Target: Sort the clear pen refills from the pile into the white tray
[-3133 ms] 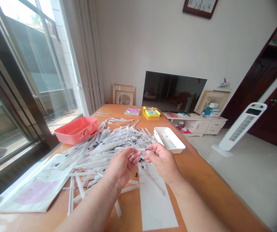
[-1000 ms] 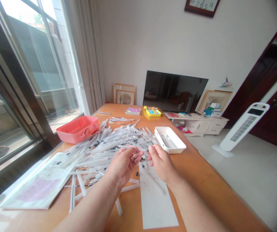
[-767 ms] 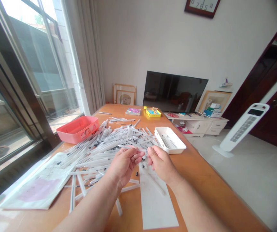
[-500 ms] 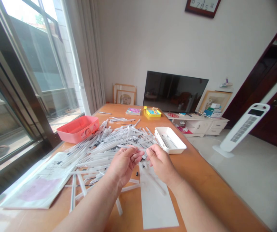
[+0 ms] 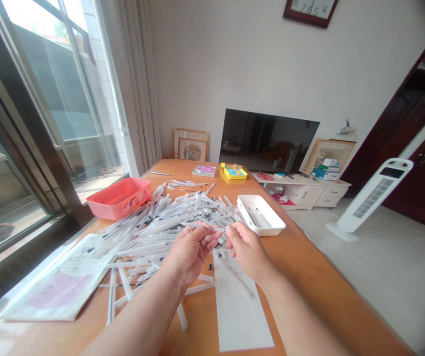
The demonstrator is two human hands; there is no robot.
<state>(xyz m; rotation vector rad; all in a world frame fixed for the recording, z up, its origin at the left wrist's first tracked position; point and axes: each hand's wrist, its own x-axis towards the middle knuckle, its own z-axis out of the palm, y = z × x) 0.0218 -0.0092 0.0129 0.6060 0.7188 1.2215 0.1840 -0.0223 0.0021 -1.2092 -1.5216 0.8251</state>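
My left hand (image 5: 193, 249) is closed in a pinch around a thin translucent pen barrel, which points right. Close beside it, the fingertips of my right hand (image 5: 245, 249) are pinched together at that barrel's right end; any small part between them is too blurred to name. Both hands hover over the near edge of a big heap of translucent pen barrels (image 5: 153, 242), mixed with small black pieces. Beneath the right hand a white strip of paper (image 5: 244, 321) lies on the table. One small black plug (image 5: 210, 267) rests just left of the strip.
A red plastic basket (image 5: 119, 200) stands left of the heap, and a white tray (image 5: 279, 226) with several slim pens or refills stands right. A booklet (image 5: 53, 291) lies at the near left. Farther back are a yellow box (image 5: 235, 174) and a small pink book (image 5: 204, 171).
My right hand has shifted very slightly to the right, widening the small gap between the fingertips. The left hand and the heap look the same.
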